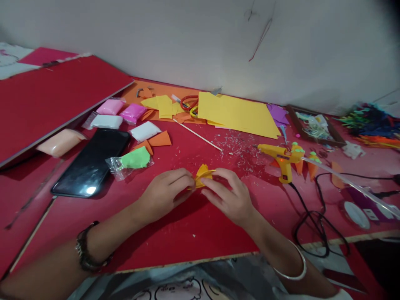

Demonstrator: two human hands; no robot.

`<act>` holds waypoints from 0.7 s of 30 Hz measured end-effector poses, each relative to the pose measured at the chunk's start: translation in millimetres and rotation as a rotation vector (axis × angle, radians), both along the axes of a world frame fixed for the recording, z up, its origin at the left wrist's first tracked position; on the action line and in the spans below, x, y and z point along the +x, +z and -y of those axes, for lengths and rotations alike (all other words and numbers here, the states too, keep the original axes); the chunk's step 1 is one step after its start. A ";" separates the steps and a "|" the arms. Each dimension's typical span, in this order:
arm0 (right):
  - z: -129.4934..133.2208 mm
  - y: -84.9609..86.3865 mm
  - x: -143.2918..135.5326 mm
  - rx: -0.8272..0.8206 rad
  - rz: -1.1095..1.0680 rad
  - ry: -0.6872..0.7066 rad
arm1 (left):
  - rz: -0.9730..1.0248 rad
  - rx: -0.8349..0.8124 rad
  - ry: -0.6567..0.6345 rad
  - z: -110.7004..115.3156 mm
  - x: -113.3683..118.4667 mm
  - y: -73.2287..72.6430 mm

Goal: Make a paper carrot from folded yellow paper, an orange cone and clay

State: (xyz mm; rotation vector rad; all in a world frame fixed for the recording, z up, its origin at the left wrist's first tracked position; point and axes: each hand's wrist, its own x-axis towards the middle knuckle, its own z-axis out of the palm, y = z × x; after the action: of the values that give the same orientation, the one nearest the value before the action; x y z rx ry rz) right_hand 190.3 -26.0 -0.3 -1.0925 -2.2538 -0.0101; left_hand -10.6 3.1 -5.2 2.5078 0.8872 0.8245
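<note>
Between both hands, just above the red table, is a small folded piece of yellow craft paper or foam [203, 175]. My left hand [170, 189] pinches its left edge, thumb and fingertips together. From the other side my right hand [229, 193] grips it, index finger on top and thumb below. A yellow glue gun [283, 158] with a lit orange light rests to the right, a clear glue stick in its back. Further off lies a yellow sheet [239, 114], and a thin wooden stick [198, 135] lies in front of it.
Packets of soft clay [109, 106], a green clay packet [136, 158] and a black phone [92, 162] lie left. Scissors [189, 103] sit among paper scraps. Orange cones [312, 166], a tray [315, 125], pipe cleaners [371, 118] and a black cord [321, 225] are right.
</note>
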 end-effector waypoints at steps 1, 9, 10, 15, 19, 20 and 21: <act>0.3 -0.7 -0.5 -0.032 -0.026 -0.008 | -0.019 0.040 -0.005 0.0 -0.3 -0.6; 5.0 5.2 -5.4 -0.147 -0.264 -0.071 | -0.053 0.190 -0.012 -0.6 -5.1 3.6; 5.4 5.3 -5.1 -0.135 -0.268 -0.070 | -0.049 0.209 -0.014 -0.3 -6.5 5.0; 4.6 2.4 -2.0 -0.039 -0.291 0.002 | -0.014 0.358 -0.132 4.3 -13.0 12.9; 1.0 1.6 -3.9 -0.383 -0.645 0.044 | -0.005 0.354 -0.191 7.4 -12.8 16.9; 0.1 2.2 -4.5 -0.472 -0.704 0.069 | -0.001 0.346 -0.203 7.6 -12.3 17.2; -0.6 3.2 -4.7 -0.540 -0.723 0.092 | -0.002 0.347 -0.213 7.5 -11.9 17.4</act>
State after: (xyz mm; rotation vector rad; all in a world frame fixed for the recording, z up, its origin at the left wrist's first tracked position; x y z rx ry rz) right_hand 185.6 -25.3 2.8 -1.0217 -1.6605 0.9259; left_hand -22.5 -4.4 12.2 2.8348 0.4964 0.9730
